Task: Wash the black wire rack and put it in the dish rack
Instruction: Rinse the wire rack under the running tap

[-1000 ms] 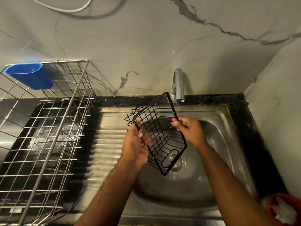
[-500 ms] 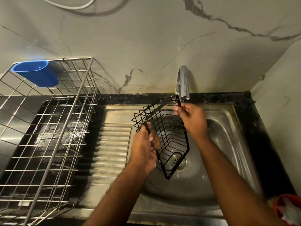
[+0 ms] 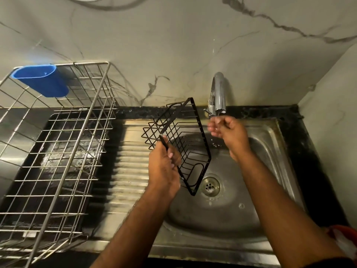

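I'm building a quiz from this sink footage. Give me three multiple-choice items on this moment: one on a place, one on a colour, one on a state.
1. Where is the black wire rack?
A. Lying in the dish rack
B. Held over the sink
C. Standing on the counter

2. What colour is the holder hooked on the dish rack?
A. Blue
B. Red
C. Green

3. What is the right hand doing?
A. Gripping the black rack
B. Resting on the sink rim
C. Held free under the tap spout

Answers:
1. B: the left hand holds it tilted above the sink.
2. A: the holder on the back corner is blue.
3. C: it sits just below the tap, apart from the rack.
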Demonstrator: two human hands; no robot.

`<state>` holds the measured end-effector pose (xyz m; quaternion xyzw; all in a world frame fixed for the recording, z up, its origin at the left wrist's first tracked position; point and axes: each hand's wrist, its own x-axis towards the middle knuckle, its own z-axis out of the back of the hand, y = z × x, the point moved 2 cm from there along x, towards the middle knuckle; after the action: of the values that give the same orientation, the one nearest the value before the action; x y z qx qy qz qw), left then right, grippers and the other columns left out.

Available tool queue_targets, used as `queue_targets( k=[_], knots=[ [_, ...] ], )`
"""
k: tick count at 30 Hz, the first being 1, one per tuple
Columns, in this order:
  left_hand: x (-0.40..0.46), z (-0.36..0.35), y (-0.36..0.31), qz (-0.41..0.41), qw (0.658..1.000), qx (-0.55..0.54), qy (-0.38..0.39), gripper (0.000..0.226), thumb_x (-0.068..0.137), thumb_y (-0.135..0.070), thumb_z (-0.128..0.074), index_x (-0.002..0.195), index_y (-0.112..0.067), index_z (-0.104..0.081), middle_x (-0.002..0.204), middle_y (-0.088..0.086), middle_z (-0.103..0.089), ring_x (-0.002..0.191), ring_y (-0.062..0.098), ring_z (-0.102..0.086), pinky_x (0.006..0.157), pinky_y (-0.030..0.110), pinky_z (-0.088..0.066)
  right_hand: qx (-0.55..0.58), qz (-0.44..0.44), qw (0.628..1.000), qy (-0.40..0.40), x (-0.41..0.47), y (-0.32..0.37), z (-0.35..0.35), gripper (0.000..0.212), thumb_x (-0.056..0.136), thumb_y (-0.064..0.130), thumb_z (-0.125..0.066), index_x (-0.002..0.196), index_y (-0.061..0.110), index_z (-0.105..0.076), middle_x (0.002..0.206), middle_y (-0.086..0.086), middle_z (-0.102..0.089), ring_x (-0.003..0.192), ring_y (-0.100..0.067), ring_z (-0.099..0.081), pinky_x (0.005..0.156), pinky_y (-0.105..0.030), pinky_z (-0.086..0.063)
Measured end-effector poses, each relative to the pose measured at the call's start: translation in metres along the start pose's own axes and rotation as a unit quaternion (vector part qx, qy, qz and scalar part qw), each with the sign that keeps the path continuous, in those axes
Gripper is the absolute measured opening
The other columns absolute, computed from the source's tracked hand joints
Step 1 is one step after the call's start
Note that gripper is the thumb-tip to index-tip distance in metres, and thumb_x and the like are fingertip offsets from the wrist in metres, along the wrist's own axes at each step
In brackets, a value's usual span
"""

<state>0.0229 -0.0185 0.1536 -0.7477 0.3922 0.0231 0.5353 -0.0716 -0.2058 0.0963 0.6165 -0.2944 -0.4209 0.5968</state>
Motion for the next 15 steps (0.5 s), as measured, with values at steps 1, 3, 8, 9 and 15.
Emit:
queue_targets(
  k=[1,3,8,9,15],
  knots=[
    [-0.002,-0.001,0.001,-0.004,1.000,0.015,0.000,0.047,0.107,-0.023,-0.039,0.061,-0.024,-0.048,0.049,-0.010,-0.030,0.045,0.008,-0.023,0.050,0.024,-0.023,0.078,-0.027,0.997,-0.001,0.006,0.007,-0.003,0.016,0.102,0.017,-0.051,0.104,0.016,-0.067,0.095,-0.003,-0.076,0.087,-0.015,-0.074,0.073,-0.025,-0.060],
    [-0.006,-0.003,0.002,-0.011,1.000,0.026,-0.004,0.043,0.107,-0.019,-0.038,0.066,-0.022,-0.048,0.049,-0.010,-0.032,0.046,0.007,-0.024,0.050,0.024,-0.022,0.234,-0.136,0.963,0.014,0.015,0.013,-0.011,0.022,0.105,0.019,-0.046,0.100,0.011,-0.066,0.084,-0.004,-0.075,0.078,-0.016,-0.072,0.064,-0.022,-0.057],
    [-0.007,0.000,0.008,-0.030,0.999,-0.015,0.019,0.054,0.108,-0.019,-0.038,0.056,-0.026,-0.054,0.047,-0.010,-0.029,0.043,0.007,-0.023,0.048,0.025,-0.019,0.402,-0.256,0.878,0.050,0.027,0.018,-0.011,0.024,0.100,0.017,-0.042,0.084,0.011,-0.059,0.068,-0.003,-0.058,0.056,-0.010,-0.053,0.048,-0.018,-0.037],
    [-0.006,0.002,0.010,-0.034,0.999,-0.023,0.027,0.058,0.108,-0.019,-0.037,0.053,-0.026,-0.054,0.046,-0.010,-0.029,0.042,0.007,-0.023,0.048,0.025,-0.019,0.425,-0.248,0.869,0.042,0.029,0.019,-0.009,0.023,0.099,0.018,-0.043,0.081,0.012,-0.057,0.064,-0.002,-0.056,0.054,-0.010,-0.051,0.046,-0.019,-0.037],
    [0.008,0.012,0.028,-0.068,0.996,-0.046,0.043,0.057,0.105,-0.013,-0.036,0.051,-0.024,-0.051,0.043,-0.008,-0.029,0.042,0.008,-0.023,0.049,0.026,-0.019,0.169,-0.198,0.960,0.105,0.011,0.022,-0.005,0.028,0.105,0.024,-0.045,0.087,0.012,-0.063,0.071,-0.001,-0.064,0.061,-0.010,-0.059,0.055,-0.019,-0.048]
  ],
)
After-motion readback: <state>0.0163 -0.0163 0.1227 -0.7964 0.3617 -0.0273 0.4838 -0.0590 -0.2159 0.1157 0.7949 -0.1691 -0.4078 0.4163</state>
